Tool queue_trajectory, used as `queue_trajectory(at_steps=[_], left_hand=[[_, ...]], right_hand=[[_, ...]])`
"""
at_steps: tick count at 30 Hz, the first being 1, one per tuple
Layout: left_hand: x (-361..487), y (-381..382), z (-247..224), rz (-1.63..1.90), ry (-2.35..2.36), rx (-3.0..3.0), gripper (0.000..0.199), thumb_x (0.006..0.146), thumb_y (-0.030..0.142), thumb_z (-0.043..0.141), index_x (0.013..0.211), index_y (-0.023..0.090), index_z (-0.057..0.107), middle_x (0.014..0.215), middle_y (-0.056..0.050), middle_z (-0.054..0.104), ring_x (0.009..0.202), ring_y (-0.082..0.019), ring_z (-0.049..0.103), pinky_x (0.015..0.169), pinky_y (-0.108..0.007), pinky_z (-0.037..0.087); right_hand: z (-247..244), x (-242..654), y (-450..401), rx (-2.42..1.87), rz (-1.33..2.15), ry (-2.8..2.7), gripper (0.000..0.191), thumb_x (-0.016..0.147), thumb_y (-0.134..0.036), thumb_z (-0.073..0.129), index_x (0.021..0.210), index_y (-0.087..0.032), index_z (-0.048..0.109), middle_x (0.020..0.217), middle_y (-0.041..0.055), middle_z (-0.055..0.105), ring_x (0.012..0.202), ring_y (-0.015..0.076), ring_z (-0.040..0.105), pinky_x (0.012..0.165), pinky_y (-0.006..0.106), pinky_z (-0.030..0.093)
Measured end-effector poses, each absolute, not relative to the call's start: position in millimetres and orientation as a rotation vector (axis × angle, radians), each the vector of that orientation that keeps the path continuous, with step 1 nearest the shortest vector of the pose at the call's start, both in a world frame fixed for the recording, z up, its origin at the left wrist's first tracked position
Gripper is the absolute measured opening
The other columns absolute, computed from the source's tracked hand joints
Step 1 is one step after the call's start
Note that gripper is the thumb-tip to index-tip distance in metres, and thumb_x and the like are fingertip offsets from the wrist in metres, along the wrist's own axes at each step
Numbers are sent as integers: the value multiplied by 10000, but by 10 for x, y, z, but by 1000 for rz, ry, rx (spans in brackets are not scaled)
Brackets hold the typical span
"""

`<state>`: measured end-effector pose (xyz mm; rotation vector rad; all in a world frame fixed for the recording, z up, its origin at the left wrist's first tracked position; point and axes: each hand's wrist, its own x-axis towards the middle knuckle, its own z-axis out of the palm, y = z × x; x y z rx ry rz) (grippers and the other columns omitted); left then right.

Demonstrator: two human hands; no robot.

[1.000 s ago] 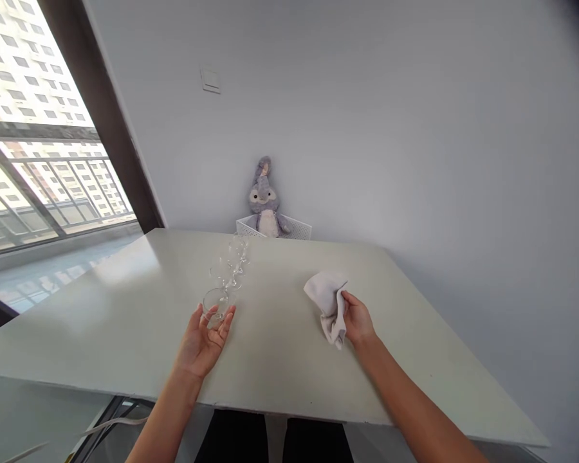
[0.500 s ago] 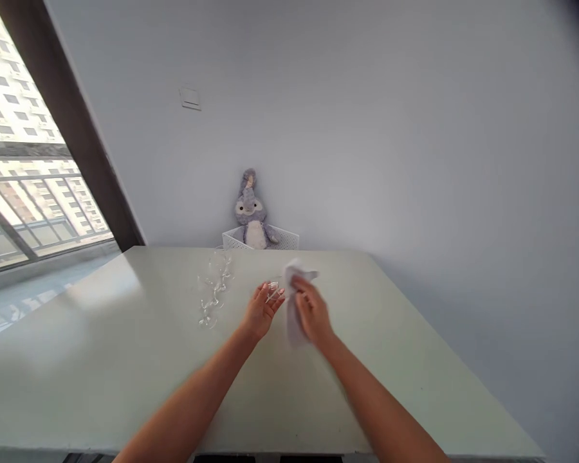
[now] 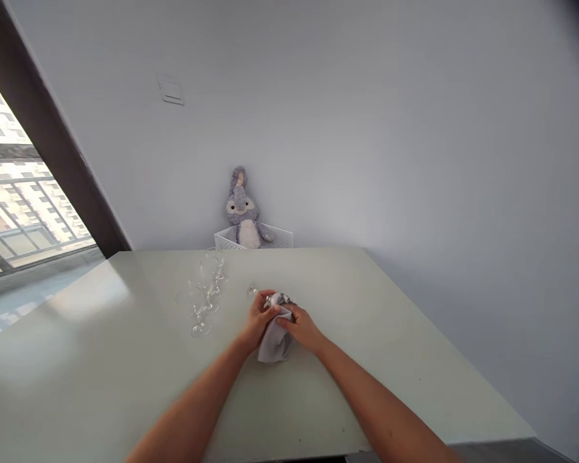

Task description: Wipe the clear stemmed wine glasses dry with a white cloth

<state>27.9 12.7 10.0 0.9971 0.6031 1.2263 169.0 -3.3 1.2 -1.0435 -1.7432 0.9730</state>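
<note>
Across the far side rises a pale wall [image 3: 390,128], and in front of it spreads the broad table [image 3: 390,360], greenish-grey with a soft shine on the left. Beyond the far edge sits a white perforated basket [image 3: 282,238], a grey plush toy [image 3: 248,222] propped in it. Left of the hands, clear stemmed glasses [image 3: 202,308] line up from near to far, all glints and thin outlines. And here at the centre, the cloth [image 3: 274,347]: light grey, bunched at the top, a loose flap hanging towards the near side. The right hand [image 3: 306,328] has it, thumb and fingers pinching the folds; the left hand [image 3: 257,318] curls its fingers around the held glass [image 3: 282,298], thumb pressed to the cloth. That glass lies tilted over, clear and shiny, round foot poking out left, bowl against the cloth; how far the cloth goes in, I can't tell.
</note>
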Motion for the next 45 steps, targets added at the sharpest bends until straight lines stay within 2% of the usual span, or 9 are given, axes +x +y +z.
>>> queue_trajectory(at_steps=[6, 11, 19, 23, 27, 32, 35, 42, 45], left_hand=[[283, 125, 66, 1227, 642, 1044, 365, 667, 280, 656, 986, 205, 495, 895, -16, 571, 769, -132, 551, 687, -241, 421], [297, 100, 73, 1201, 606, 1110, 393, 686, 277, 640, 1045, 205, 496, 995, -56, 570, 846, -157, 549, 728, -259, 421], [210, 136, 116, 1094, 586, 1366, 429, 706, 318, 621, 1100, 189, 509, 1033, -74, 568, 906, -175, 524, 778, -273, 412], [164, 200, 91, 1025, 726, 1420, 463, 752, 411, 539, 1150, 185, 468, 871, -37, 588, 770, -143, 541, 705, -270, 434], [126, 243, 55, 1003, 925, 1627, 440, 817, 493, 367, 1043, 159, 544, 798, -35, 585, 704, -141, 533, 647, -271, 440], [111, 184, 96, 990, 847, 1792, 465, 807, 445, 431, 1215, 222, 428, 1110, -65, 554, 943, -178, 524, 823, -316, 416], [124, 139, 123, 1007, 676, 1758, 570, 751, 387, 551, 1269, 244, 363, 1281, -80, 434, 1081, -197, 464, 889, -312, 384], [117, 184, 80, 1010, 1084, 1855, 444, 824, 469, 367, 1132, 191, 523, 886, -44, 624, 809, -177, 557, 761, -342, 439], [131, 173, 84, 1030, 1071, 1862, 446, 857, 452, 278, 1153, 207, 503, 964, -43, 601, 893, -177, 537, 826, -354, 409]], right_hand=[[-8, 1684, -35, -1067, 896, -1707, 280, 747, -310, 536, 1000, -193, 565, 930, 31, 601, 848, 179, 541, 768, 309, 432], [15, 1649, -44, -1004, 1027, -1565, 485, 689, -330, 617, 1140, -198, 494, 1084, 46, 563, 975, 200, 517, 854, 339, 402], [-34, 1747, -55, -857, 1654, -1154, 409, 700, -417, 609, 991, -132, 563, 688, 14, 575, 551, 122, 532, 484, 248, 450], [-29, 1717, -96, -926, 1344, -1486, 465, 710, -412, 592, 1127, -217, 528, 958, 60, 609, 819, 203, 578, 682, 357, 490], [-52, 1665, -121, -1068, 881, -1707, 383, 677, -382, 623, 1043, -269, 603, 1109, 48, 577, 1073, 258, 476, 908, 408, 371], [-78, 1703, -65, -887, 1524, -1234, 359, 724, -446, 550, 950, -175, 613, 774, 48, 626, 648, 183, 573, 544, 295, 459], [-60, 1735, -71, -687, 1729, -981, 328, 705, -420, 586, 905, -161, 607, 697, 17, 599, 544, 115, 517, 507, 231, 416], [-76, 1630, -163, -900, 1378, -1365, 314, 633, -402, 667, 843, -170, 646, 722, 21, 605, 695, 166, 548, 605, 270, 439], [-54, 1625, -140, -917, 1369, -1326, 281, 629, -397, 666, 798, -172, 651, 702, 22, 611, 682, 172, 554, 607, 283, 443]])
